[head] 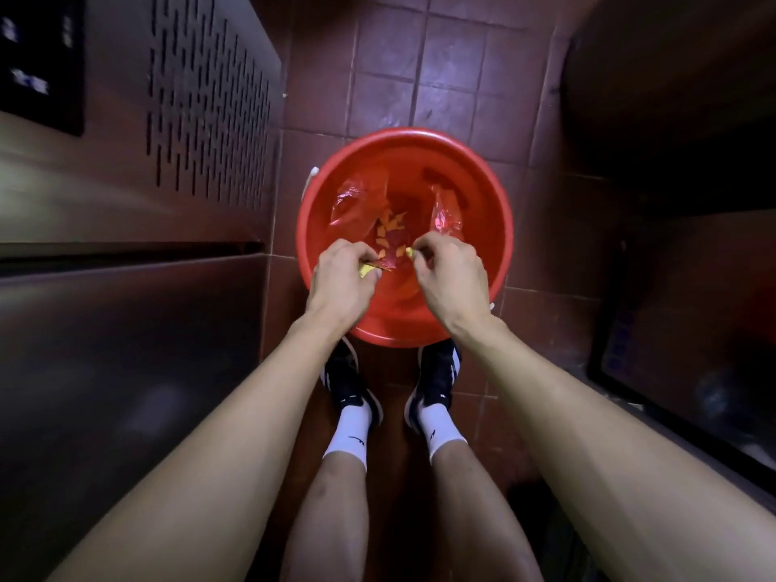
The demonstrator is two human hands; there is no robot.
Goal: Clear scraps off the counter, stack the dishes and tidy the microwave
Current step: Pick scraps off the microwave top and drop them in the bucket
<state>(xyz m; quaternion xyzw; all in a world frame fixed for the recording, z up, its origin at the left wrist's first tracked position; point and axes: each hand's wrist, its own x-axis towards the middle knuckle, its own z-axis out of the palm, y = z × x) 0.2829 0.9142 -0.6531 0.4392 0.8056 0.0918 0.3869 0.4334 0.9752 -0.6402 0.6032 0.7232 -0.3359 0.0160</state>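
A red plastic bucket (495, 212) stands on the tiled floor in front of my feet. Inside lie crumpled red plastic bags (357, 199) and several small yellow scraps (388, 228). Both hands hover over the bucket's near half. My left hand (342, 279) pinches a yellow and red scrap (371, 267) between its fingertips. My right hand (451, 275) pinches a small yellow scrap (409, 252) at its fingertips. The two hands are a short gap apart.
A stainless steel appliance with a slotted vent panel (205, 107) rises on the left, above a steel cabinet front (126, 329). A dark unit (688, 329) stands on the right. Red-brown floor tiles (441, 65) stretch beyond the bucket. My black shoes (348, 384) touch its near edge.
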